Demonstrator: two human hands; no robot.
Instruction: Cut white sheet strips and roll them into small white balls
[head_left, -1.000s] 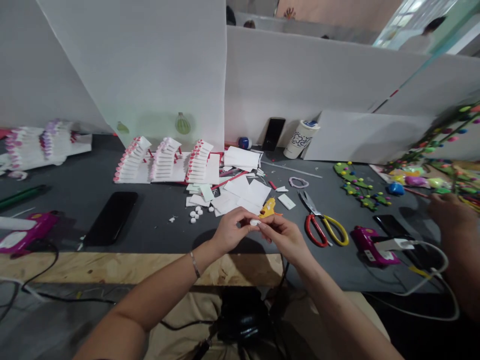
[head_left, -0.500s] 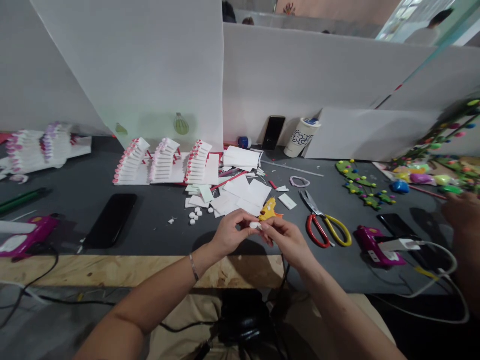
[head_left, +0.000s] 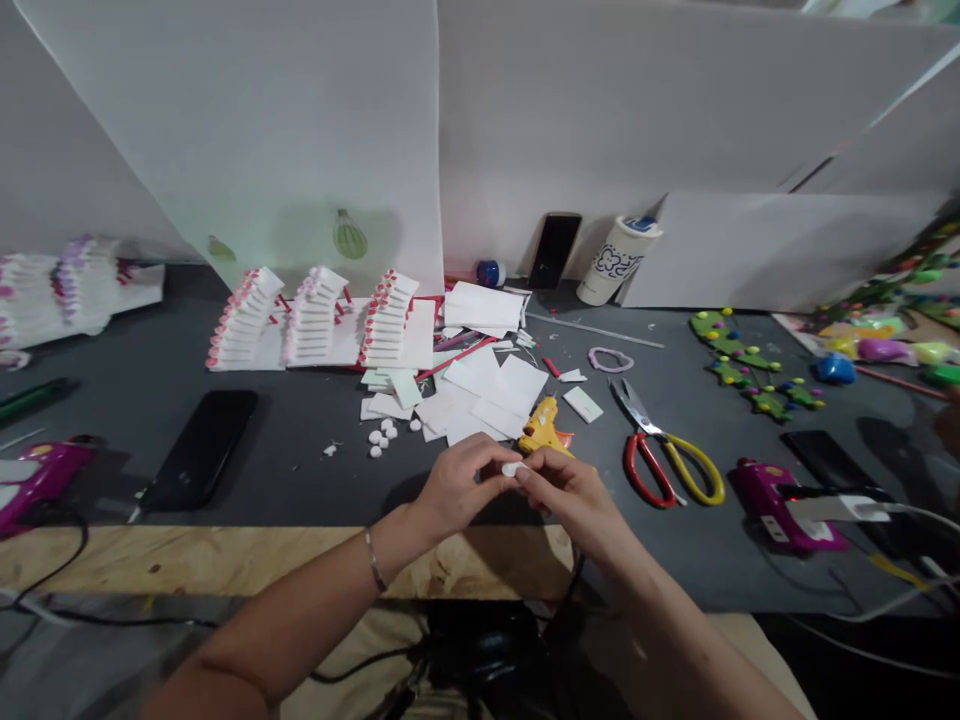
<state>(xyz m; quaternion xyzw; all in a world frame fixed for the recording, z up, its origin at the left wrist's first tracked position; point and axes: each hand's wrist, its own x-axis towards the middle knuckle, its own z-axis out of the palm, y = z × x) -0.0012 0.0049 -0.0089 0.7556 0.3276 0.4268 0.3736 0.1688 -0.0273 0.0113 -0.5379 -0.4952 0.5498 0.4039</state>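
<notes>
My left hand [head_left: 465, 485] and my right hand [head_left: 562, 490] meet above the front edge of the table. Thumb and fingers of both pinch a small white roundish piece [head_left: 513, 469] between them; its exact kind is too small to tell. Just behind my right hand lies a yellow glue gun [head_left: 541, 428], partly covered by the fingers. Several small white round pieces [head_left: 388, 432] lie to the left of my hands. Beyond them, white paper sheets [head_left: 480, 390] are spread in a loose pile.
Scissors [head_left: 651, 435] with red and yellow handles lie to the right. Fan-shaped white pieces with red tips [head_left: 386, 320] stand at the back. A black phone [head_left: 202, 450] is at left, a magenta power strip [head_left: 784, 505] at right. A patterned cup [head_left: 616, 262] stands near the partition.
The view has tilted down and shifted slightly. My hands stay together on the white piece, which now shows a flatter, rounder face. Another person's hand at the right has mostly left view.
</notes>
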